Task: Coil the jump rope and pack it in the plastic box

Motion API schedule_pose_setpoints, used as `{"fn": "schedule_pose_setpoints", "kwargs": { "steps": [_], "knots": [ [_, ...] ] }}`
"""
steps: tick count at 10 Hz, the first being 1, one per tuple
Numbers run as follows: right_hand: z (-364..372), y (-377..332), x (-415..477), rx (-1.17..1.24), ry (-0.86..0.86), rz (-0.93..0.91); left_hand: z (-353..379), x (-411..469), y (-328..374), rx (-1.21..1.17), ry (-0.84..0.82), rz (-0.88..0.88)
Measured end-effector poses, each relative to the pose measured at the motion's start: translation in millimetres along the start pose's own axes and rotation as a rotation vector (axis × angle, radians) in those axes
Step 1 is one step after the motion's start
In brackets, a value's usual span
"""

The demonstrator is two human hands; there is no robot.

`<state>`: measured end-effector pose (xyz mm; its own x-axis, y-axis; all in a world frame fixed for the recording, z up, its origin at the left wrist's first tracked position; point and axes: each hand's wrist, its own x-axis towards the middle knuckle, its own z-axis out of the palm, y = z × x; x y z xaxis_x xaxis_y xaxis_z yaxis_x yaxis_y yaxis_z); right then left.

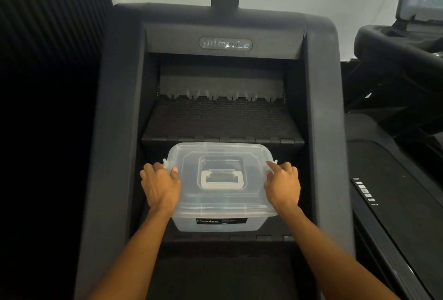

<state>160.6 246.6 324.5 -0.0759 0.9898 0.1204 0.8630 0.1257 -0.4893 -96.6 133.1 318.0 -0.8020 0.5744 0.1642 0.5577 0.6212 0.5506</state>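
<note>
Hands sit at either end of a clear plastic box, which rests on a black step of a stair-climbing machine. The box lies at about 6 o'clock from the machine's logo badge, just below the centre of the view. Its lid is on, with a pale handle folded flat in a recess at the middle. A dark label shows on the near wall.

The left hand is at the box's 9 o'clock side, its grip closed on the side latch, thumb tip lying on the lid edge. The right hand is at 3 o'clock, fingers curled around the opposite latch. Both forearms reach in from 6 o'clock.

A second ribbed step stands above, at 12 o'clock from the box. Another dark machine stands at 2 o'clock.

Through the translucent walls no rope can be made out; whether one is inside cannot be told.
</note>
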Motion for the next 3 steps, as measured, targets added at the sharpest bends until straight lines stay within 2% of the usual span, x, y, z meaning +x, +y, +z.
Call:
{"fn": "schedule_pose_setpoints", "kwargs": {
  "steps": [2,3],
  "knots": [
    [-8.8,1.4,-0.3,-0.127,-0.076,-0.097,-1.7,0.3,-4.6,0.147,-0.063,0.125],
    [-14.5,1.2,2.4,-0.211,-0.104,-0.165,-8.8,8.9,1.2,0.251,-0.122,0.329]
  ]
}}
